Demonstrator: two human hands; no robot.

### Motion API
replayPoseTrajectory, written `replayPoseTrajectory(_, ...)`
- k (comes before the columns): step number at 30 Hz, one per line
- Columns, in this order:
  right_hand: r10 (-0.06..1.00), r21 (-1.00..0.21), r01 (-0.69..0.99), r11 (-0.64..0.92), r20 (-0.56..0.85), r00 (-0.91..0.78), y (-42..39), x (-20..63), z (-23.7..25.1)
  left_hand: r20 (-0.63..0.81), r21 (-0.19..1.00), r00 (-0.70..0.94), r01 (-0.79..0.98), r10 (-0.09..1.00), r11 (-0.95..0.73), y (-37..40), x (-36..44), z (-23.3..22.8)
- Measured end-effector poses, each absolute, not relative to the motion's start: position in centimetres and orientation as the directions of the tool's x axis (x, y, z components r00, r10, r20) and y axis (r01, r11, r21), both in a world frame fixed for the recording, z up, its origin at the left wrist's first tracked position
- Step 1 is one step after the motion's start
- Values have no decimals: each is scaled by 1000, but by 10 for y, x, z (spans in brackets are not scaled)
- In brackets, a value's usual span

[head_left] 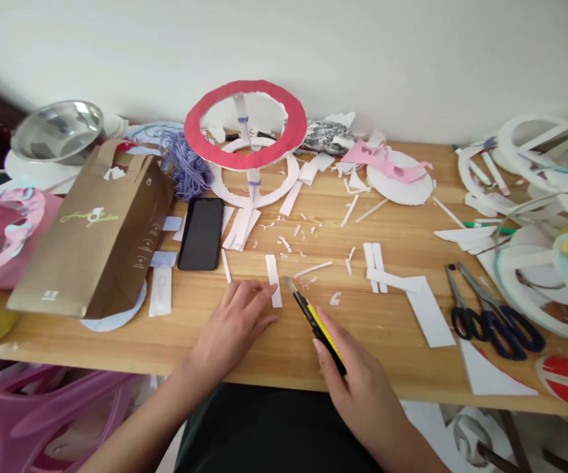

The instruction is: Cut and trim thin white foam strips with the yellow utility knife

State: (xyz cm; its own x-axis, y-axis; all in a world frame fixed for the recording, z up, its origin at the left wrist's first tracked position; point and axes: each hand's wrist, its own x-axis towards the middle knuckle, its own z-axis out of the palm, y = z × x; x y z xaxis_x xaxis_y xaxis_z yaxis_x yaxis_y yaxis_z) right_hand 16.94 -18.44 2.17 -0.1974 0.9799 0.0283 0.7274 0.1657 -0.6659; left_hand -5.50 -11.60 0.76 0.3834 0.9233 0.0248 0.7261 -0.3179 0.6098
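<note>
My right hand [355, 378] grips a yellow-and-black utility knife [319, 323], its tip angled up and left, just above the wood. The narrow white strip [273, 276] stands beside that tip on the left. Fingers stretched out, my left hand [235, 322] lies on the table, one fingertip at the strip's right edge. It holds nothing. Small white scraps [286, 244] are scattered beyond both hands. Farther right, two short white strips [375, 266] lie side by side, with another strip crossing them onto a white rectangular piece [430, 312].
A red-topped ring frame [294, 128] stands at the back, near purple yarn [185, 164]. To the left are a black phone [201, 233], a brown paper bag [94, 230] and a metal bowl [57, 131]. Scissors [503, 325] and white rings [505, 263] occupy the right.
</note>
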Motion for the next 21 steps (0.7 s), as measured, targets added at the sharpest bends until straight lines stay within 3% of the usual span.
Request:
replayPoseTrajectory(4,994,-695,715,70,-15,-112,-182,170,17,95,589,551,640,829,-493,-110,-60,-1)
replayPoseTrajectory(8,998,-705,709,34,-16,-64,-176,176,23,116,727,592,497,797,-475,-107,-58,2)
replayPoseTrajectory(10,999,-698,715,33,4,-43,-174,184,32,143,818,480,435,866,-376,-108,-56,15)
replayPoseTrajectory(12,999,-688,726,18,35,8,-173,192,44,112,904,246,378,963,-201,-106,-54,30)
replayPoseTrajectory(14,995,-668,744,16,85,55,-173,198,56,-50,949,72,313,996,24,-101,-51,37)
replayPoseTrajectory(16,991,-633,772,61,129,27,-174,198,65,-192,947,49,272,980,172,-94,-48,34)
replayPoseTrajectory(18,989,-594,793,134,126,-72,-175,193,67,-214,910,48,372,976,181,-89,-46,22)
replayPoseTrajectory(21,980,-564,803,194,79,-181,-180,180,61,-51,756,35,654,998,15,-93,-51,8)
